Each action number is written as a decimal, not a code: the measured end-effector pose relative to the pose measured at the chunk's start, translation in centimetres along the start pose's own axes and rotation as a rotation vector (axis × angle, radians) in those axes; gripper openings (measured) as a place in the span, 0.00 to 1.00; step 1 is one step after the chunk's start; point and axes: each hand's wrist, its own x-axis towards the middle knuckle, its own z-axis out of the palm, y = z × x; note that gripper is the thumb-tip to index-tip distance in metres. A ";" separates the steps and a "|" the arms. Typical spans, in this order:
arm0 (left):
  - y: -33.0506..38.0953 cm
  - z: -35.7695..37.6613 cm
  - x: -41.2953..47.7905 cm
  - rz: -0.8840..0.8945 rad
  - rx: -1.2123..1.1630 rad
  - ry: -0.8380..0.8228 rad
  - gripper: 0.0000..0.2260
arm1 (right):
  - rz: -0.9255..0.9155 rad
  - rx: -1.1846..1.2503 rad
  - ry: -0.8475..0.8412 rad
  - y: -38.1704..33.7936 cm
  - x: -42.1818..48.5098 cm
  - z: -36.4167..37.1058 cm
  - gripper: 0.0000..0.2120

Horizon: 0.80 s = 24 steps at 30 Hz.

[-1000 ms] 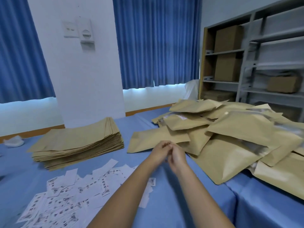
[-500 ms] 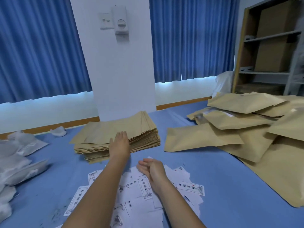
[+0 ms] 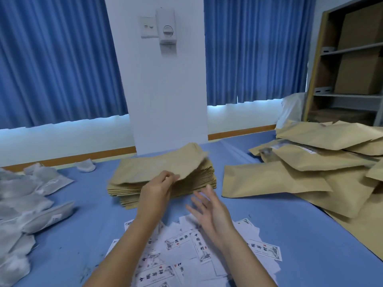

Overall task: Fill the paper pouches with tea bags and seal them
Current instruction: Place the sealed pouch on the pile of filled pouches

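Working at the blue surface [image 3: 269, 224], we have apparently filled pouches [image 3: 300, 177] heaped right, the stack of empty paper pouches [image 3: 196, 179] centre, tea bags [image 3: 31, 193] left, labels [image 3: 182, 241] nearest. Our left hand [image 3: 155, 191] pinches the top pouch [image 3: 157, 166] to peel one free; our right hand [image 3: 209, 210] hovers, fingers spread wide, holding nothing, likely ready to open it.

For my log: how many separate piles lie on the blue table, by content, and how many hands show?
Flat pouch stack: 1
Loose pouch heap: 1
Tea bag heap: 1
Label spread: 1
Hands: 2, left hand pinching top pouch, right hand open
Total: 4 piles, 2 hands
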 end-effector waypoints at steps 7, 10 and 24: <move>-2.8 -8.1 -6.1 -0.084 0.113 -0.065 0.17 | -0.007 0.031 -0.077 2.7 -1.2 5.8 0.13; -2.0 -7.7 -7.6 0.022 0.036 -0.149 0.11 | -0.009 -0.095 -0.039 6.5 -2.3 7.2 0.11; -5.1 -7.3 -9.0 -0.239 -0.317 -0.224 0.07 | 0.048 -0.254 -0.415 8.6 -3.8 6.4 0.13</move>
